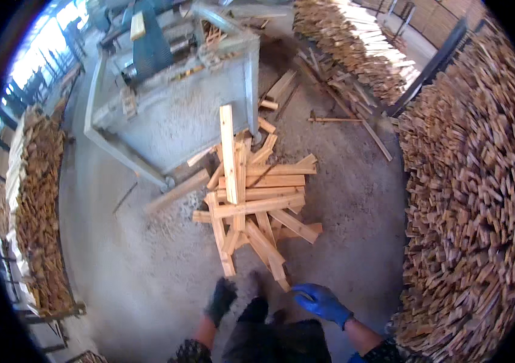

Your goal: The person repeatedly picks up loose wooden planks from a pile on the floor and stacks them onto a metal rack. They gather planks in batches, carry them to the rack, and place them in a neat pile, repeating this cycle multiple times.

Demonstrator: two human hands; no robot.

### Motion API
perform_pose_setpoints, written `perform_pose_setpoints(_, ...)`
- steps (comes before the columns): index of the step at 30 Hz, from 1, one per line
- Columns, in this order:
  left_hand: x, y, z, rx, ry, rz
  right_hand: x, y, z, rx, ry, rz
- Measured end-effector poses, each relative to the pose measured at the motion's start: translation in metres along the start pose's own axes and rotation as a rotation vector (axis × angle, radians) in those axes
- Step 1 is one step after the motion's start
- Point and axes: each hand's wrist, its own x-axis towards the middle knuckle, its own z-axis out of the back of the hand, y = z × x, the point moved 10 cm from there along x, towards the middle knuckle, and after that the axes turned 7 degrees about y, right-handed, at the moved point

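Many planks [269, 204] sprawl ahead, right hand [325, 304] loosely open, left hand [221, 300] unclear in grip: seemingly a reach, needing firm hold!

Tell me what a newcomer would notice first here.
The jumbled heap of pale wooden planks on the floor, mid-picture, probably draws the eye first. Then comes the big bank of stacked wood pieces filling the right side. Below the heap, the blue-gloved right hand stands out.
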Motion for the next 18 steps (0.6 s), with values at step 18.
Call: perform_pose_setpoints(18, 0.361, -0.188, -0.077, 1.464, -0.509, -0.701, 0.413, -0.298, 0.206, -0.246, 0.017, 0.066)
